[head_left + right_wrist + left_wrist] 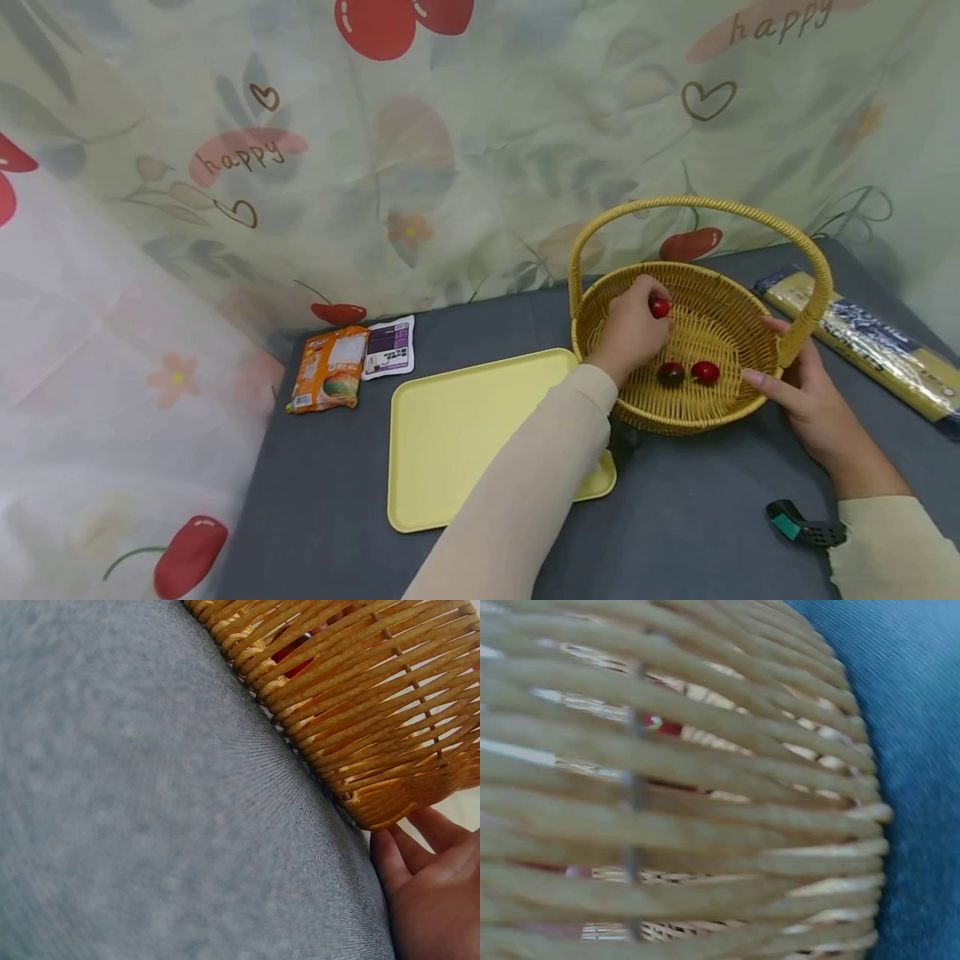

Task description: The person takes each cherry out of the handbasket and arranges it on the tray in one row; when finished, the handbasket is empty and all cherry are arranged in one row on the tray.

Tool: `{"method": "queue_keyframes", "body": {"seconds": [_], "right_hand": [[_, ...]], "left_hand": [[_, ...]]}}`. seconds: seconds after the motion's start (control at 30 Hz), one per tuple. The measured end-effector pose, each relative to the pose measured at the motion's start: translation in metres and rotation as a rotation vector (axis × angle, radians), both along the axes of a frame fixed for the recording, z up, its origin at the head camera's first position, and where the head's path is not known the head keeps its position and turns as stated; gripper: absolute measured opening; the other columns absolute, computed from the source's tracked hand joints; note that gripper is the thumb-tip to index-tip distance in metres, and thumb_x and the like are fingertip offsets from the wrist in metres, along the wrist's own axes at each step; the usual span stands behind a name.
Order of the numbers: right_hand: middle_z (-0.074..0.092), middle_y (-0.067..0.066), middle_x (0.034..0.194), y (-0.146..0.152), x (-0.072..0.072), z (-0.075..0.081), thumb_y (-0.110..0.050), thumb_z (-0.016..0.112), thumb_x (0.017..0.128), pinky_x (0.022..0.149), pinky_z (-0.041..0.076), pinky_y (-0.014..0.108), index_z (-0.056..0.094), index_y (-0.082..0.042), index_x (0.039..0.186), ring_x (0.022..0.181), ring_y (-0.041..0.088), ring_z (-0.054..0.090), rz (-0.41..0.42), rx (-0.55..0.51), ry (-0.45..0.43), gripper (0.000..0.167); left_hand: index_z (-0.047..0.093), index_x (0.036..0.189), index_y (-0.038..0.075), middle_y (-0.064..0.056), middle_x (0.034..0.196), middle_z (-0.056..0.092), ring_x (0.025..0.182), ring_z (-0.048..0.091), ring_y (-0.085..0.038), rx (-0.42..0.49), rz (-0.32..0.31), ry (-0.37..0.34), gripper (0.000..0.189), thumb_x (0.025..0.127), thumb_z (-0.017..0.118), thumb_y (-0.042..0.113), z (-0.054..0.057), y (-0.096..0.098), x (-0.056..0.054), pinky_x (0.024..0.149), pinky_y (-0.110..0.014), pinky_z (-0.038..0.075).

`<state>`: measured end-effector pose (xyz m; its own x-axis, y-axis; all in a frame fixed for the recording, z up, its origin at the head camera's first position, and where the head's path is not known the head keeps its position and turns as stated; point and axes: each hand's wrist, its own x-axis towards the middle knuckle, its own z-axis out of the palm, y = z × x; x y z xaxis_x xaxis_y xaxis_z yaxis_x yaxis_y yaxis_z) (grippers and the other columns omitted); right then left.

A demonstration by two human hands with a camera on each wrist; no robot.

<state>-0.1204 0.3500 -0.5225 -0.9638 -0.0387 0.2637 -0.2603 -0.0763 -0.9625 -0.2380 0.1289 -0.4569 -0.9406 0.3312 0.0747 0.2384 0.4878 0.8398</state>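
Observation:
A woven yellow basket (675, 427) with a tall arched handle stands on the right side of the table. Inside it, my left hand (632, 332) pinches a shiny red cherry (660, 308) above the basket's floor. Two more cherries lie side by side on that floor, a dark one (671, 374) and a brighter red one (705, 372). My right hand (813, 408) grips the basket's right rim, thumb over the inside; from the right wrist, its fingers (390, 859) touch the outer wall. The left wrist view is filled by blurred wickerwork (705, 825), which hides the left hand.
Left of the basket lies a pale yellow tray (442, 442), partly under my left sleeve. An orange packet (327, 371) and a white-and-purple packet (389, 347) are at the back left. A long yellow-and-blue package (870, 350) lies right of the basket. Printed cloth hangs behind.

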Motion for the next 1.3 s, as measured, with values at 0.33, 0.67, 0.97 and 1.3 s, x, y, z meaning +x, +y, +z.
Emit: {"method": "queue_keyframes", "body": {"seconds": [0.33, 0.67, 0.97, 1.3], "right_hand": [[0.047, 0.007, 0.151, -0.001, 0.000, 0.001, 0.011, 0.056, 0.107, 0.096, 0.045, 0.017, 0.027, -0.013, 0.170, 0.131, 0.011, 0.054, -0.010, 0.016, 0.002, 0.073], [0.047, 0.008, 0.151, -0.002, 0.000, 0.000, 0.011, 0.055, 0.107, 0.096, 0.044, 0.017, 0.027, -0.013, 0.170, 0.132, 0.012, 0.054, -0.007, 0.008, 0.012, 0.074], [0.047, 0.005, 0.150, -0.002, 0.000, -0.001, 0.010, 0.056, 0.107, 0.096, 0.043, 0.017, 0.027, -0.014, 0.170, 0.132, 0.011, 0.052, -0.015, 0.018, 0.004, 0.074], [0.048, 0.005, 0.150, -0.003, 0.000, -0.001, 0.012, 0.055, 0.106, 0.097, 0.042, 0.017, 0.028, -0.014, 0.169, 0.132, 0.010, 0.054, -0.016, 0.003, 0.013, 0.073]], "left_hand": [[0.084, 0.119, 0.018, 0.004, 0.109, 0.064, 0.086, 0.055, -0.007, 0.128, -0.023, 0.017, 0.017, 0.104, 0.078, 0.012, 0.011, -0.009, 0.002, 0.069, -0.020, 0.048], [0.075, 0.135, 0.018, 0.007, 0.110, 0.068, 0.093, 0.068, -0.005, 0.306, -0.110, -0.090, 0.027, 0.110, 0.068, 0.010, 0.033, -0.031, 0.011, 0.074, -0.022, 0.056], [0.074, 0.130, 0.014, 0.011, 0.109, 0.069, 0.088, 0.066, -0.011, 0.320, -0.146, -0.072, 0.028, 0.103, 0.080, 0.013, 0.037, -0.066, 0.025, 0.070, -0.025, 0.055], [0.073, 0.125, 0.009, -0.003, 0.111, 0.068, 0.092, 0.076, -0.018, 0.545, -0.184, -0.126, 0.021, 0.105, 0.074, 0.003, 0.032, -0.107, 0.042, 0.088, -0.046, 0.063]]}}
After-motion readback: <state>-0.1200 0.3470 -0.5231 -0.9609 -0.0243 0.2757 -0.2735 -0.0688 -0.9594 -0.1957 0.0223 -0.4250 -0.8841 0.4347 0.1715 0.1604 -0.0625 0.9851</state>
